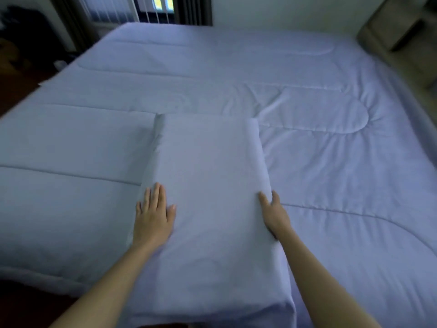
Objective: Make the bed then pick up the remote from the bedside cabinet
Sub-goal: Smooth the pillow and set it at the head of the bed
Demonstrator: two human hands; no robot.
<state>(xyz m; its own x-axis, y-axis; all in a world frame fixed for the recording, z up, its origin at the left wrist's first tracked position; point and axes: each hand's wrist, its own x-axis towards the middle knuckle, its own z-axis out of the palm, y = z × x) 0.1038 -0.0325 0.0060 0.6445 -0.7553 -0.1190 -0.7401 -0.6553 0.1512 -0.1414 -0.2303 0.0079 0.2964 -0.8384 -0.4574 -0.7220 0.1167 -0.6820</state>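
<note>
Pressing flat with fingers (pixel 155 195) spread on the pillow's left edge, the left hand (pixel 153 217); curling along the right edge with fingertips tucked out of sight under the fabric, the right hand (pixel 274 215), grip not fully readable. One pillow (pixel 208 197), long axis running from the near bed edge away toward the far side, near end cut off by the frame, lying on one quilted duvet (pixel 331 150) spread over the bed. Blurred wooden cabinet (pixel 397 27) at far right, contents unreadable.
</note>
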